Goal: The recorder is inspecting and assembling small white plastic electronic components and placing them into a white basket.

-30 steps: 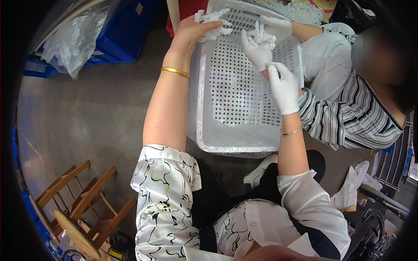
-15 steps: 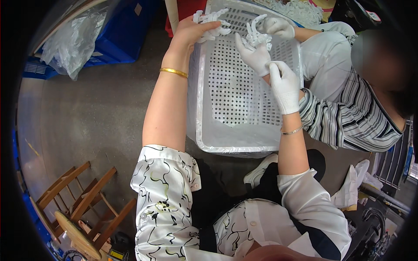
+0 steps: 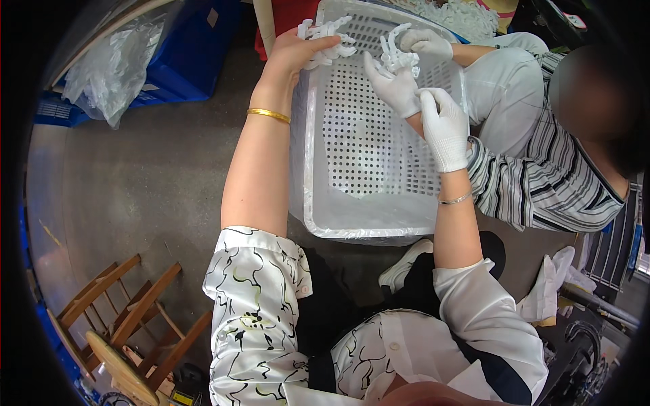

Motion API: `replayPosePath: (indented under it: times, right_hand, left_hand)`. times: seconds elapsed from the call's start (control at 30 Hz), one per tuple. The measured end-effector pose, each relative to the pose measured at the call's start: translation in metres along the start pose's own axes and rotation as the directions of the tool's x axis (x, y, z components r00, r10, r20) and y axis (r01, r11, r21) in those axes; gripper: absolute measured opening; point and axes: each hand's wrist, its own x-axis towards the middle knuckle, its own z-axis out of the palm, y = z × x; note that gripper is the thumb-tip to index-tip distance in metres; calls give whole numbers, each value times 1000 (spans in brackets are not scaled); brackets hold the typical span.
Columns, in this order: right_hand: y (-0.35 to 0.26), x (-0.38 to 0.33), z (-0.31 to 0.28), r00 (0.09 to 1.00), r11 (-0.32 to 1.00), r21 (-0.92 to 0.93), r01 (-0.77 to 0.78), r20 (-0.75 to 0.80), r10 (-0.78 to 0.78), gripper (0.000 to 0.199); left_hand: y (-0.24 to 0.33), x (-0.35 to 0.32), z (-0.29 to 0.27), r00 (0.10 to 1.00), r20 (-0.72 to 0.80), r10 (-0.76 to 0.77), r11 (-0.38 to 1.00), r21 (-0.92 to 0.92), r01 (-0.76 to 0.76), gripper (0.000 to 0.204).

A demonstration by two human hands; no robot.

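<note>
My left hand (image 3: 296,55), bare with a gold bangle, is closed around several small white plastic pieces (image 3: 330,37) at the far left corner of the basket. My right hand (image 3: 445,128), in a white knit glove, has its fingers drawn together over the basket's right side. Its fingertips overlap the cuff of a co-worker's glove (image 3: 396,91) in the picture; whether they touch or hold anything I cannot make out. That co-worker's hand carries a cluster of similar white pieces (image 3: 398,57). The co-worker's other gloved hand (image 3: 430,46) is just beyond it.
Below the hands stands a white perforated plastic basket (image 3: 310,169) with a clear liner. A heap of white pieces (image 3: 467,19) lies beyond it. At left are a blue bin (image 3: 183,61) with plastic bags (image 3: 112,71) and a wooden stool (image 3: 122,358). The co-worker sits at right.
My right hand has shifted slightly toward the near side. The co-worker's far hand has moved a little left, closer to the white cluster. My left hand is nearly still.
</note>
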Motion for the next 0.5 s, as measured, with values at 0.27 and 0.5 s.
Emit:
replayPosePath:
  times: [0.27, 0.5]
  right_hand:
    - [69, 85, 15, 998, 998, -51, 40, 53, -38, 37]
    - [77, 118, 63, 675, 664, 325, -673, 638, 372, 35]
  left_hand:
    - [7, -3, 4, 1000, -2, -15, 999, -28, 15, 45]
    - [6, 2, 1, 1000, 13, -9, 997, -81, 10, 47]
